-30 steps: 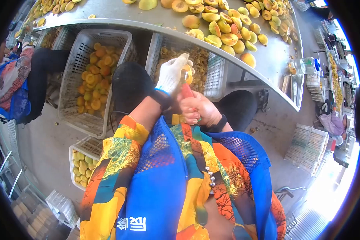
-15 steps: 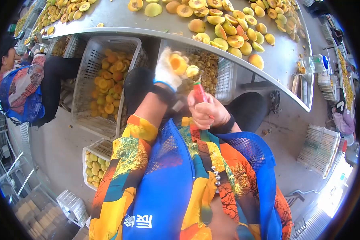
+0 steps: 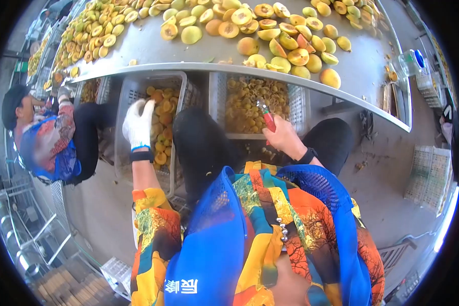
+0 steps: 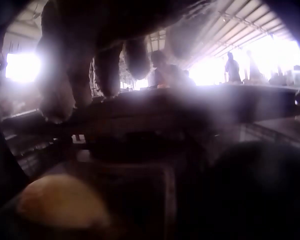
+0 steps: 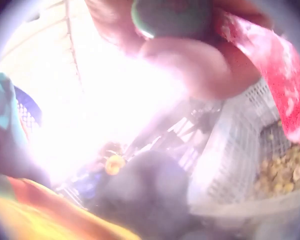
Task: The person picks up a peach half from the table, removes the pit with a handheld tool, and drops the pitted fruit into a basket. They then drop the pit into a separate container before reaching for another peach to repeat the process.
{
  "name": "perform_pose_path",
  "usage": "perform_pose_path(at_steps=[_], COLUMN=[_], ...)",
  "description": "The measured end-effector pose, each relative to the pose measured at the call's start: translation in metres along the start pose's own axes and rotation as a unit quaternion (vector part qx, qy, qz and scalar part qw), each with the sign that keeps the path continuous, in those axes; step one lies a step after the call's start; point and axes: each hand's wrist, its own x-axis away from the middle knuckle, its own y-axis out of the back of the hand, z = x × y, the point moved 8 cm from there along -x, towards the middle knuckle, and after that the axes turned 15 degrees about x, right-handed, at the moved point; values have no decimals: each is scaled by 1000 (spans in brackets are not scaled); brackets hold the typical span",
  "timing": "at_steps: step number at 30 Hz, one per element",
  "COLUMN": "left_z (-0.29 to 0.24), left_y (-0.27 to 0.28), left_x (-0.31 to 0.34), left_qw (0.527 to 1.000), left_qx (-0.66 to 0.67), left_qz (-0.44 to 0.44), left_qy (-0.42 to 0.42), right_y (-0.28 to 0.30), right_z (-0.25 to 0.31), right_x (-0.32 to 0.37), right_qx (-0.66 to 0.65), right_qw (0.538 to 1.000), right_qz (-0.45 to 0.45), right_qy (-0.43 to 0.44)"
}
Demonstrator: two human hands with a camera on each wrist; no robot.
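Note:
My left hand, in a white glove, is over the crate of yellow-orange peach halves. Its fingers hang loosely extended in the left wrist view, holding nothing. A blurred peach half shows below those fingers. My bare right hand grips a red-handled pitting tool whose shiny metal tip points up and away from me. The handle's green end and a loose red strip show in the right wrist view. Beneath the tool stands a crate of peach pits.
A metal table spans the front, with peach halves heaped on it. Its raised edge runs above both crates. A clear jar stands at the right corner. Another person sits at left; a white crate stands at right.
My left hand has moved left from the tool to the crate of peach halves and let go of the peach half it held. The right hand keeps the tool, now apart from the left.

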Motion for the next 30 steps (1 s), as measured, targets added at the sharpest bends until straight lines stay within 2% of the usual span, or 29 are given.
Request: perform_pose_path(at_steps=[2,3,4,5,6,7,8,9,10,12,14,16,18,19,20,21,22,24,25,28,29,30], left_z=[-69,-101,-134,-191,-212,-230,-247,-240,-241,-235,-230,-223,-226,-213,-200,-196,-192,-185,-183,-158,-141,-137], left_y=[-15,-34,-62,-115,-146,-183,-201,-212,-226,-242,-250,-243,-206,-190,-176,-165,-155,-143,-138,-140,-148,-148], left_x=[-8,-11,-15,-16,-16,-17,-8,-8,-1,-12,-19,-29,-28,-28,-24,-9,8,38,56,83,83,88], left_qw=[989,980,968,901,866,857,843,819,789,833,829,839,869,878,845,759,648,541,510,493,589,614], left_qx=[64,79,93,32,30,-64,-137,-163,-242,-203,-231,-179,-6,176,349,492,620,707,730,769,718,706], left_qz=[17,68,120,173,204,308,340,352,404,375,392,404,367,393,396,426,436,440,437,349,333,314], left_qy=[-133,-167,-201,-396,-456,-407,-393,-423,-393,-352,-325,-317,-331,-210,-80,-4,74,118,129,209,165,160], right_y=[3,2,4,14,17,20,24,23,24,24,24,34,44,47,49,48,51,57,56,47,47,43], right_z=[3,2,6,14,17,16,14,29,28,23,16,17,22,29,30,31,38,57,65,86,92,93], right_x=[2,1,5,11,18,21,25,43,47,54,58,62,61,58,55,49,47,41,38,33,35,36], right_qx=[24,65,21,-23,-67,-39,-38,-26,-25,-27,-25,-27,-36,-46,-57,-74,-71,-66,-83,-61,-45,-31], right_qw=[999,995,998,999,997,998,999,999,999,999,998,996,993,992,990,990,989,985,983,986,987,987], right_qz=[-30,-64,-46,-38,-22,-44,-35,-38,-28,-30,-43,-85,-106,-106,-108,-112,-124,-154,-151,-124,-124,-127], right_qy=[12,37,28,15,5,16,3,-6,-20,-33,-40,-22,-29,-48,-67,-52,-22,39,69,95,92,94])
